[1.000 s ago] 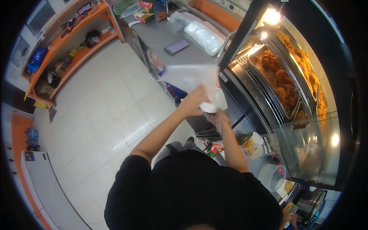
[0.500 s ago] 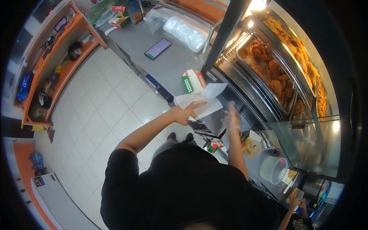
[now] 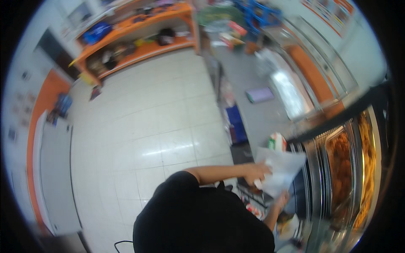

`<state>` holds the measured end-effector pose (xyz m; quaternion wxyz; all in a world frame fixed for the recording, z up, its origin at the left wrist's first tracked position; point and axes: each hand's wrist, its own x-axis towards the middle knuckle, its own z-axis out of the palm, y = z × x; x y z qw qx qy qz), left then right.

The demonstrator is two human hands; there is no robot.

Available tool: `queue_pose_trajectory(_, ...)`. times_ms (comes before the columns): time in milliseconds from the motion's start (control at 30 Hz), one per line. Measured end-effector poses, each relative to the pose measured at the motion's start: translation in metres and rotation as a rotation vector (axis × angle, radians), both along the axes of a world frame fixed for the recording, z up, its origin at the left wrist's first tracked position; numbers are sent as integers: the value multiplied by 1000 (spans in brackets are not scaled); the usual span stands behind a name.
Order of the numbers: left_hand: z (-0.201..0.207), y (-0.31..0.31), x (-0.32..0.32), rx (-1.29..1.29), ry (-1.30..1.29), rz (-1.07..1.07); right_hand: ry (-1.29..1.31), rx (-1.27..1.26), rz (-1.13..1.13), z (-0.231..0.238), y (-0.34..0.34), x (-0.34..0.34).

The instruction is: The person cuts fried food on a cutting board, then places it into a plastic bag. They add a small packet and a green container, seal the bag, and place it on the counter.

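Note:
A white paper sheet (image 3: 283, 166) is spread out over the counter's front edge. My left hand (image 3: 256, 173) is closed on its left side, the fingers partly over the paper. My right hand (image 3: 281, 200), which wears a clear plastic glove, is at the sheet's lower edge; motion smears its fingers, so their grip is unclear. Just beyond the sheet stands a white, green and red carton (image 3: 277, 142). Food in a white wrapper (image 3: 288, 225) lies nearer me, below my right hand.
At right, a heated display case holds trays of fried chicken (image 3: 340, 162). A phone (image 3: 260, 95) and a stack of clear plastic bags (image 3: 289, 95) lie on the steel counter (image 3: 240, 76). An orange shelf (image 3: 139, 59) stands across the tiled floor, and a white chest (image 3: 55, 168) at far left.
The view has swung left. The folded white paper is now opened into a wide sheet, still in my left hand. My right hand has come from beside it to its lower edge.

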<state>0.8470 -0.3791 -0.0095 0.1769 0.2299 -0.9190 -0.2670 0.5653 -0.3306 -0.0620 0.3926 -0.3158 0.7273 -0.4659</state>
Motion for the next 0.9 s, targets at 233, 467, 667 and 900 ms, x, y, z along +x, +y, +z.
queue_pose_trajectory(233, -14, 29, -7, 562, 595, 734, -53, -40, -35, 23, -11, 14)
queue_pose_trajectory(467, -2, 21, -33, 883, 310, 1267, -148, -130, 59, -3, -8, 1)
queue_pose_trajectory(667, -14, 19, -28, 1023, 328, 1214, -199, -92, 17, 5, 1, 3)
queue_pose_trajectory(900, -20, 25, -15, 1391, 732, 953, -2, -10, 27, 33, 9, 16)
